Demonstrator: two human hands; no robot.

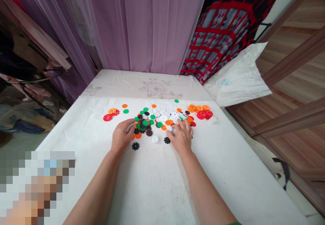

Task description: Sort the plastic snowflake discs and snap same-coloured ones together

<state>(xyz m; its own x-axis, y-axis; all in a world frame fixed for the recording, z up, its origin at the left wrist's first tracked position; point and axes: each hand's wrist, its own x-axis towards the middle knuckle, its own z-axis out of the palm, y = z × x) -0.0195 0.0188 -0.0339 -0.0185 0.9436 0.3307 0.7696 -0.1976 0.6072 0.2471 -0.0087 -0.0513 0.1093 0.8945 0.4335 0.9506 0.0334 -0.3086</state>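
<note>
A loose pile of notched plastic disc pieces in green, black, white, orange and red lies on the white-covered table (149, 184). My left hand (122, 136) is at the pile's left side, thumb and forefinger apart, fingertips against the green disc (136, 119) and its neighbours. At the right side my right hand (182, 137) rests with spread, bent fingers over white and orange discs; its fingertips partly hide them. Near its thumb lies a black disc (167, 140). A white disc (154, 139) and another black disc (135, 146) lie in front of the pile.
Small groups of red discs (107, 117) and orange discs (192, 108) lie left and right of the pile. A white plastic bag (238, 77) hangs by the table's right edge. Behind stands a purple curtain (142, 25). The lower left corner is pixelated.
</note>
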